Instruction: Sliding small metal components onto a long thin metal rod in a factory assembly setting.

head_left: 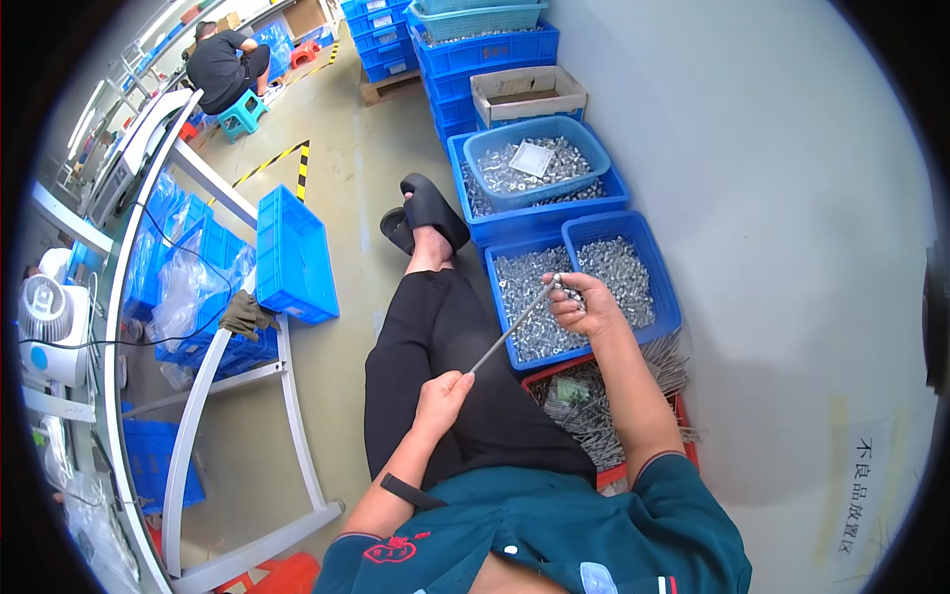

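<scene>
Head camera view, looking down past your teal shirt [515, 515]: you sit with your legs, in black trousers [411, 346], stretched ahead and your black slippers [442, 210] crossed on the floor [341, 188]. Your left hand [442, 403] is above your thighs, its forearm rising from the lower edge and slanting to the right. Its fingers are closed in a loose fist around the near end of a thin grey metal rod [505, 337], thumb laid along it. The rod slopes up and to the right, across to your right hand [584, 305].

That arm reaches forward from the lower right, elbow gently bent, the hand turned inward over a blue bin [498, 315] heaped with small metal parts. Its fingers are curled around several metal nuts [567, 293], and the tips pinch at the rod's far end; it is too small to tell whether a nut sits on the rod.

Nearer you, beneath your right forearm, a red crate [611, 476] holds many more rods. Beyond the blue bin, a lighter blue basket [475, 163] of metal parts rests in another bin. To your left, a white fan [61, 332] stands on a tabletop.
</scene>
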`<state>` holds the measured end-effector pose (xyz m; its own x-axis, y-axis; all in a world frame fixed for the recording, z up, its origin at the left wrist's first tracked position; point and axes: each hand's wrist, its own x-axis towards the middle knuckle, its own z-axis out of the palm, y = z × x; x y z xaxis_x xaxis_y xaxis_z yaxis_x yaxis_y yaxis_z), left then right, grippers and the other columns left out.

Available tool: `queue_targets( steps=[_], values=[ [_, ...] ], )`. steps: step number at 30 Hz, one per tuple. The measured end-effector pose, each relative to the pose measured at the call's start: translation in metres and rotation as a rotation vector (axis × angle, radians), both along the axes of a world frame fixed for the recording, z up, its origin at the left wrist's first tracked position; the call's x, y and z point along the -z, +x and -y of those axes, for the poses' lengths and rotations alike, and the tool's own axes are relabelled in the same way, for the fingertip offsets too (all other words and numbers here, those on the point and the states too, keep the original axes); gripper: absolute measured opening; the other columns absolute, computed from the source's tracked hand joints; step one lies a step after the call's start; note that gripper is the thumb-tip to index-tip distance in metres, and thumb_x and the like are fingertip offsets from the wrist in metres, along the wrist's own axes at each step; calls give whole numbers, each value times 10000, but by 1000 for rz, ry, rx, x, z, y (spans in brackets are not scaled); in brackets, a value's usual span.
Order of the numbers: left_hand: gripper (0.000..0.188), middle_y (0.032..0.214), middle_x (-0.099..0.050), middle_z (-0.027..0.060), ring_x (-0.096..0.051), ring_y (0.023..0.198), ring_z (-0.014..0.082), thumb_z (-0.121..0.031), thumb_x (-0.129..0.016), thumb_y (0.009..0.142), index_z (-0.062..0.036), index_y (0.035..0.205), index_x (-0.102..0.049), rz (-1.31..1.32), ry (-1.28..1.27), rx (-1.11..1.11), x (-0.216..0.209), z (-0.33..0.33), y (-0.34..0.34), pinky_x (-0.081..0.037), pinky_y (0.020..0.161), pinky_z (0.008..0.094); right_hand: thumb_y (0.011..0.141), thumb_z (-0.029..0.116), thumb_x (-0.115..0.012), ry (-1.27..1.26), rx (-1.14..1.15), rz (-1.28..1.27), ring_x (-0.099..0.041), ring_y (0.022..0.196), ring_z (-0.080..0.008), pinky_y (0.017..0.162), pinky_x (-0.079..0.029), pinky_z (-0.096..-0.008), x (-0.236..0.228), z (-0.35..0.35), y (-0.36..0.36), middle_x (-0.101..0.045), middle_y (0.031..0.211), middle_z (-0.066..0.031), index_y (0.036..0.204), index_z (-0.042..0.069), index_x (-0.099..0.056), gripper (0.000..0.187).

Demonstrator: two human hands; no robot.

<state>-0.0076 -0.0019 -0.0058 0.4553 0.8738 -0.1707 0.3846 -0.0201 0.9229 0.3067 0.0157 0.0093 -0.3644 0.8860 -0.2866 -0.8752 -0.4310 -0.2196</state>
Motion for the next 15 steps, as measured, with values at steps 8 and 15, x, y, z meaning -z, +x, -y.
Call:
queue_targets(
  steps=[8,15],
  values=[
    [360,517,-344,-63,-274,434,22,-290,-497,925,-81,635,-455,432,-498,-8,-5,6,8,-212,402,193,899,143,-512,-52,62,164,-410,539,-54,389,-313,-145,6,2,-16,-508,791,-56,1120,-4,-503,266],
    [358,509,-325,-63,-264,417,20,-296,-491,926,-83,640,-450,471,-550,5,0,11,5,-198,392,191,880,152,-514,-74,180,67,-397,487,-70,369,-294,-179,0,-3,-11,-484,689,-22,975,25,-521,159]
  ],
)
